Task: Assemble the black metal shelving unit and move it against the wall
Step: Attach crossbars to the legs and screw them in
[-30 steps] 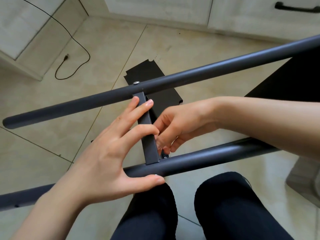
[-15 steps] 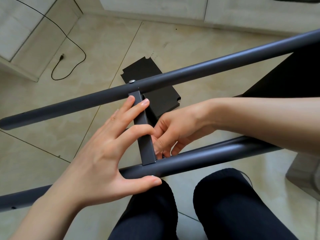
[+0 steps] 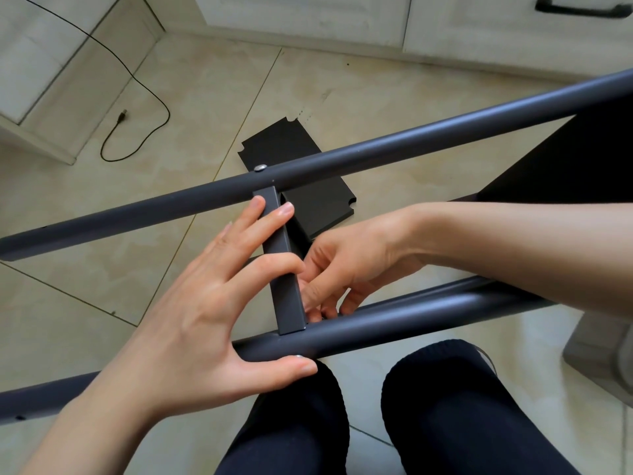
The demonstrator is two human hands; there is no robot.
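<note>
Right, two long round matte tubes cross my view above the glossy tiled floor, joined by a short flat square bar. My left hand clasps it, thumb under the near tube; my right hand pinches something hidden beside it.

A black cable trails over the tiled floor far left, beside pale cabinets.

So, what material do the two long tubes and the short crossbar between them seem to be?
Both long tubes and the crossbar look like metal with a matte dark grey coating: smooth, soft highlights, and a silver screw head at the joint. Paint or powder coat cannot be told.
</note>
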